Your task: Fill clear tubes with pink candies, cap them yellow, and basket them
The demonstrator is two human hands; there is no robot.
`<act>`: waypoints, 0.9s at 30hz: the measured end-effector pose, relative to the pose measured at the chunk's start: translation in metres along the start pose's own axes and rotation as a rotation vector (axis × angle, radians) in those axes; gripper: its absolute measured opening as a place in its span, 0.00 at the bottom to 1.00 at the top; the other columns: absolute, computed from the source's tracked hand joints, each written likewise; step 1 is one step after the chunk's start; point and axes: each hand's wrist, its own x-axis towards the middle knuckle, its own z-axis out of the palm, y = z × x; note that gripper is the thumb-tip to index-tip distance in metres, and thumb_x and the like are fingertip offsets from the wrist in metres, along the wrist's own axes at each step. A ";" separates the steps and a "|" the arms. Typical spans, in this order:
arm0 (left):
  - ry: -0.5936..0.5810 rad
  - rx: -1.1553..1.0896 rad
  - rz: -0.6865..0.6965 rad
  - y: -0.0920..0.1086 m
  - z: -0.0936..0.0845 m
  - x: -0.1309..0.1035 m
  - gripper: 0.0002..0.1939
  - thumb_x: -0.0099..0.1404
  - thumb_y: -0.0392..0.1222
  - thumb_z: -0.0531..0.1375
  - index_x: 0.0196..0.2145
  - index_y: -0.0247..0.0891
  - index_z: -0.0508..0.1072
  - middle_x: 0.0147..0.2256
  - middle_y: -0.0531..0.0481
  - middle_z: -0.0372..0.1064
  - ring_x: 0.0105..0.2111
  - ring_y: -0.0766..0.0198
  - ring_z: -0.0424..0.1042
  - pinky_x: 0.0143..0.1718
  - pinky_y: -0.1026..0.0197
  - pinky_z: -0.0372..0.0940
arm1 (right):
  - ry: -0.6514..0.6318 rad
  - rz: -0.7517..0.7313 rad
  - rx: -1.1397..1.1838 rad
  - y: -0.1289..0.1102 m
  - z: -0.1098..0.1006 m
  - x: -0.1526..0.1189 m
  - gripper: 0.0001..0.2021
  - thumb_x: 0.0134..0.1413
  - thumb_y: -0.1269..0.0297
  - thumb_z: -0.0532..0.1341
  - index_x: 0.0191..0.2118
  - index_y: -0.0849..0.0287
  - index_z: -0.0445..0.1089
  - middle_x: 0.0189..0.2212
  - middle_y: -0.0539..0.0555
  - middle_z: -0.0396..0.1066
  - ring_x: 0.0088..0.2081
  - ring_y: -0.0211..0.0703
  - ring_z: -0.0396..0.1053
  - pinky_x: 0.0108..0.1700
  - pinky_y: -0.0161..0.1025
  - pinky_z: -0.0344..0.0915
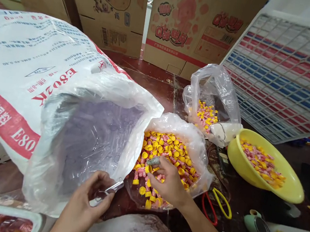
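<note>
Big white woven sack with red "E802K" print (29,78) lies on its side at left, its clear liner mouth gaping toward centre and full of small clear plastic pieces (98,139). Brown printed cardboard boxes (183,25) wall off the back edge. A white gridded sheet with red and blue cells (287,72) leans at right rear.

Centre: open clear plastic bag of yellow caps and pink-striped pieces (167,151), pressed against the sack mouth. A smaller clear bag of the same mix (209,107) sits just behind it, touching the yellow plastic bowl (290,185) at right.

Right hand (169,185) rests in the centre bag, fingers curled, pinching a small grey-tipped piece (153,161). Left hand (88,202) is at the sack's lower lip, fingers closed on a small clear piece (106,193).

Red and yellow loop handles (217,206) lie just right of the right wrist. Bare dark tabletop (246,202) shows only in front of the bowl; elsewhere it's packed.
</note>
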 end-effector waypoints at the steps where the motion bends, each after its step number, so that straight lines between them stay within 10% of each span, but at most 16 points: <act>1: -0.051 -0.115 -0.038 0.000 0.003 0.000 0.11 0.63 0.49 0.63 0.38 0.43 0.69 0.38 0.48 0.80 0.41 0.56 0.81 0.43 0.58 0.74 | -0.011 0.031 0.098 -0.006 -0.004 -0.001 0.06 0.58 0.66 0.63 0.38 0.54 0.64 0.34 0.50 0.73 0.36 0.41 0.76 0.37 0.35 0.76; 6: -0.260 -0.421 -0.207 0.003 0.020 0.001 0.24 0.62 0.54 0.68 0.52 0.44 0.73 0.48 0.45 0.81 0.49 0.52 0.79 0.52 0.52 0.73 | -0.187 0.046 0.218 -0.030 -0.006 -0.003 0.04 0.62 0.65 0.63 0.36 0.54 0.68 0.33 0.49 0.75 0.35 0.40 0.78 0.41 0.35 0.77; 11: -0.368 -0.538 -0.184 0.017 0.028 -0.003 0.18 0.67 0.54 0.65 0.50 0.43 0.75 0.50 0.45 0.78 0.51 0.52 0.77 0.55 0.52 0.71 | -0.297 -0.238 -0.024 -0.036 0.003 -0.006 0.09 0.64 0.57 0.65 0.43 0.56 0.71 0.44 0.57 0.78 0.50 0.48 0.76 0.54 0.43 0.72; 17: -0.321 -0.759 -0.283 0.019 0.044 -0.005 0.17 0.63 0.54 0.68 0.42 0.40 0.73 0.40 0.48 0.77 0.45 0.55 0.78 0.50 0.54 0.72 | -0.159 -0.387 -0.231 -0.021 0.034 -0.023 0.22 0.54 0.51 0.69 0.49 0.58 0.67 0.47 0.64 0.76 0.53 0.58 0.73 0.57 0.55 0.71; 22: -0.286 -0.541 -0.194 0.011 0.047 -0.004 0.14 0.61 0.49 0.67 0.39 0.40 0.71 0.32 0.53 0.72 0.35 0.60 0.74 0.39 0.59 0.71 | -0.231 -0.343 -0.216 -0.016 0.036 -0.026 0.29 0.47 0.49 0.73 0.51 0.57 0.67 0.50 0.63 0.74 0.56 0.62 0.70 0.61 0.59 0.67; 25: -0.096 -0.229 -0.069 0.002 0.017 -0.008 0.06 0.61 0.41 0.64 0.31 0.42 0.68 0.27 0.56 0.64 0.29 0.63 0.67 0.32 0.63 0.65 | -0.301 -0.262 -0.268 -0.009 0.016 -0.017 0.42 0.45 0.46 0.75 0.62 0.57 0.61 0.58 0.66 0.69 0.61 0.63 0.66 0.60 0.58 0.68; 27: 0.136 0.264 0.166 -0.007 -0.016 -0.009 0.04 0.63 0.36 0.57 0.32 0.43 0.71 0.30 0.54 0.67 0.29 0.62 0.68 0.32 0.61 0.63 | -0.194 -0.188 -0.362 0.001 0.003 -0.012 0.29 0.54 0.52 0.72 0.57 0.56 0.64 0.50 0.63 0.73 0.53 0.59 0.72 0.51 0.54 0.72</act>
